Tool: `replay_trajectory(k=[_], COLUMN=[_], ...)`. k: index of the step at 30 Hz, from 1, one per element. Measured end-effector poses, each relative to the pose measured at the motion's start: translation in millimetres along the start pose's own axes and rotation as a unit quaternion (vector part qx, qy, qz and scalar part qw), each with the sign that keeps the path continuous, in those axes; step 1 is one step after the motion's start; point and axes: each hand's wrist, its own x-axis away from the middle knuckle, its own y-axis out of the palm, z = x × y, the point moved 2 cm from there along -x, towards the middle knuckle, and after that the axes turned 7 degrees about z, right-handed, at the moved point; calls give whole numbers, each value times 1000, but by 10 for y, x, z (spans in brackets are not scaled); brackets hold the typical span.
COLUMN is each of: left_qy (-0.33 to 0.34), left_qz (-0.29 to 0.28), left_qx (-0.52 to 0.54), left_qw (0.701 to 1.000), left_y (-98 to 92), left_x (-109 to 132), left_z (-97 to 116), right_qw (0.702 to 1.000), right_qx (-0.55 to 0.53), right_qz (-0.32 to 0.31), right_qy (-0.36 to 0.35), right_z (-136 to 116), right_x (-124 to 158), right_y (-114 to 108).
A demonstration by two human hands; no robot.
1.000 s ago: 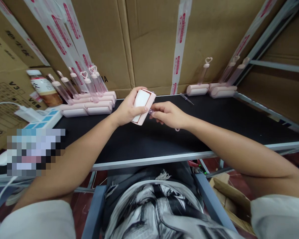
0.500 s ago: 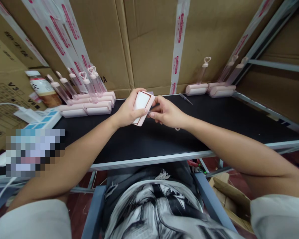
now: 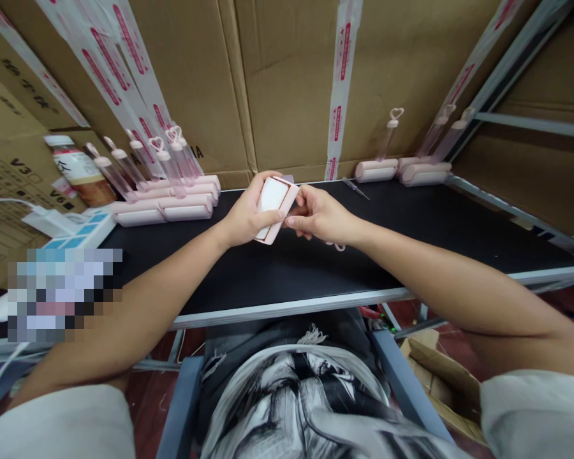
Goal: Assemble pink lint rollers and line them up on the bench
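Observation:
My left hand (image 3: 246, 213) is wrapped round a pink rectangular case with a white panel (image 3: 271, 205), its thumb lying across the panel's lower part. A sliver of translucent material shows behind the case's top edge. Against the case's right side, my right hand (image 3: 318, 213) is closed in a pinch; whatever lies between the fingertips is too small to make out. Just below that hand, a pale heart-shaped loop (image 3: 339, 247) shows on the black tabletop (image 3: 268, 280), the rest of it hidden.
Several pink bases with clear heart-topped tubes (image 3: 172, 204) stand at the left; more pink bases (image 3: 377, 170) stand at the back right. A small screwdriver-like tool (image 3: 356, 187) lies nearby. A drink bottle (image 3: 79, 169), a power strip (image 3: 83, 229) and cardboard walls (image 3: 287, 83) border the table.
Both hands keep nearly the same place around the case. The small shiny thing at my right fingertips is less visible now, and a little more shows beside the heart-shaped loop.

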Motion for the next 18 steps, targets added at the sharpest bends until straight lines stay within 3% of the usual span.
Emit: replay_trajectory(k=[9, 14, 18], left_qy=[0, -23, -80], left_qz=[6, 6, 41], left_qx=[-4, 7, 70], left_qw=[1000, 1000, 994], left_y=[-154, -147, -177], left_x=[-125, -107, -154], left_z=[57, -3, -109], right_qw=[997, 996, 994], right_qx=[64, 85, 81], right_qz=[7, -12, 55], right_qy=[-34, -13, -43], right_z=[-179, -161, -141], right_x=[-19, -39, -117], right_y=[-61, -148, -370])
